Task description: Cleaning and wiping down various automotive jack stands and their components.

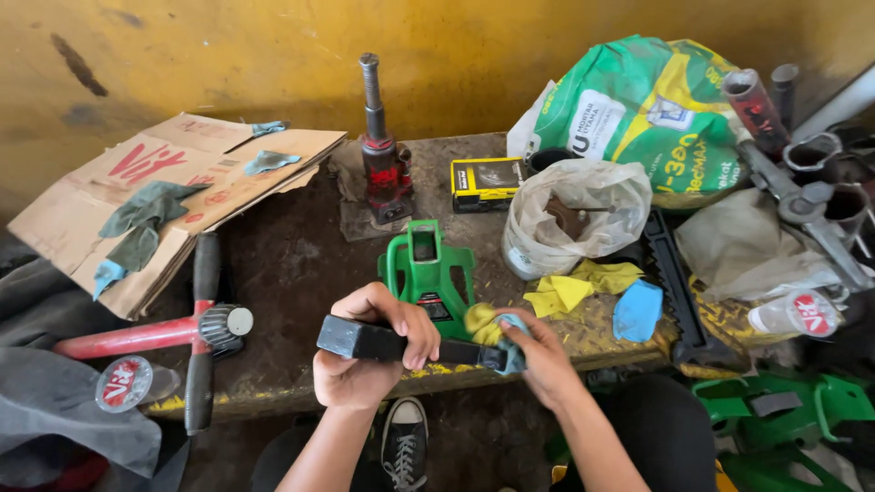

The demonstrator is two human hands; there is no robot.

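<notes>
My left hand [369, 351] grips a dark rectangular metal bar [351, 339] held level above the bench's front edge. My right hand [538, 355] presses a yellow and blue rag [492, 323] against the bar's right end. Just behind the hands stands a green plastic-looking frame part [428, 269] on the dirty bench top [292, 264].
A red bottle jack [383, 169] stands at the back. Flattened cardboard with rags [173, 196] lies left, a red-handled tool [196, 333] below it. A small box [488, 182], a plastic bag [574, 219], a green sack [652, 114], loose rags [602, 292] and metal parts [802, 182] crowd the right.
</notes>
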